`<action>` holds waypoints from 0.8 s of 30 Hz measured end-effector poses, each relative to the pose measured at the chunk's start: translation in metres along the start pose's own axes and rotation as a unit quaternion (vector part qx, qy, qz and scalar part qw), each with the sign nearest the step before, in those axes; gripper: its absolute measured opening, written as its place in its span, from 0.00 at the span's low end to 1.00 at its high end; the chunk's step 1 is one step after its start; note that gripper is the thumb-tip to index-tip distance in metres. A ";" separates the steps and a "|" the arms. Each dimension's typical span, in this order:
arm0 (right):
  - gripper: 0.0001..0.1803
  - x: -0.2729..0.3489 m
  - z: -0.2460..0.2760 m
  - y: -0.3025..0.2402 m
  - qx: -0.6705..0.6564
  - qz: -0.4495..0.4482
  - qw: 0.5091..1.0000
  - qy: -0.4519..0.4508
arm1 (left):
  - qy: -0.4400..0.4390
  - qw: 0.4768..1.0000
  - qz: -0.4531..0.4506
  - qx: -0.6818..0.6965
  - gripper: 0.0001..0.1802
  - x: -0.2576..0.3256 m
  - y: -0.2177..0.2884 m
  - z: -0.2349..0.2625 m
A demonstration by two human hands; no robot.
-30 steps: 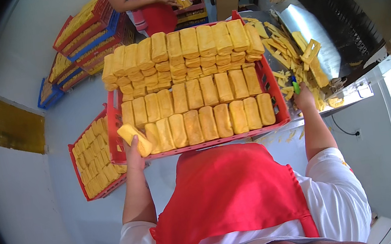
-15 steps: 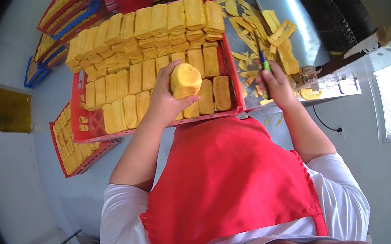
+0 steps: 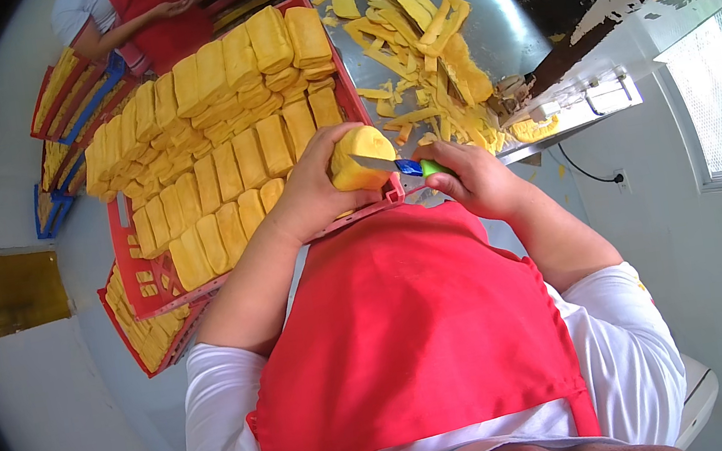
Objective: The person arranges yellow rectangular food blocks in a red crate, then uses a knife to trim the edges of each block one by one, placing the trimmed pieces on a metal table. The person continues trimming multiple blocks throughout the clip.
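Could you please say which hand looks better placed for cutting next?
Probably the right hand: it holds the blue-and-green knife, its metal blade at the yellow, rounded block that the left hand grips.

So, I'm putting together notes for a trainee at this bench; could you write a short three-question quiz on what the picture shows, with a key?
1. Which hand holds the knife?

2. True or false: the left hand grips a yellow block.

3. Relative to the large red crate at the bench, the loose yellow scraps lie:
a) inside it
b) to its left
c) to its right

Key:
1. The right hand.
2. True.
3. c
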State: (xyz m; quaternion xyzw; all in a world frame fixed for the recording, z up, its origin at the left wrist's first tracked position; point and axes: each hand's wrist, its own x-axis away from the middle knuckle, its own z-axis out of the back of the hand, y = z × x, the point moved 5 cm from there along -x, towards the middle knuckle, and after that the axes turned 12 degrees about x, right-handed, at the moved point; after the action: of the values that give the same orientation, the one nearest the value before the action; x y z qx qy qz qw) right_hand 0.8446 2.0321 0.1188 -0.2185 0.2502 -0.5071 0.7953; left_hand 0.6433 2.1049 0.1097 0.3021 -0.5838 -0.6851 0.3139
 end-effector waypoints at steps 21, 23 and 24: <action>0.23 0.058 -0.064 0.120 -0.434 -0.387 0.813 -0.019 | -0.121 0.965 -0.142 -0.182 0.45 -0.023 -0.008 -0.049; 0.28 0.044 -0.072 0.099 -0.609 -0.336 0.718 -0.035 | -0.111 0.929 -0.231 -0.266 0.41 -0.026 0.004 -0.061; 0.30 0.033 -0.076 0.083 -0.708 -0.306 0.634 -0.050 | -0.106 0.906 -0.273 -0.307 0.40 -0.025 0.013 -0.069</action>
State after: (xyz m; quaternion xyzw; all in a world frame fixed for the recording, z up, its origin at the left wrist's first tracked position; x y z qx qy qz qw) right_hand 0.8677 2.0270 0.0035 -0.8036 0.4112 -0.3771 0.2072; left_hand 0.7136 2.0809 0.1147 0.2635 -0.2692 -0.9174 0.1280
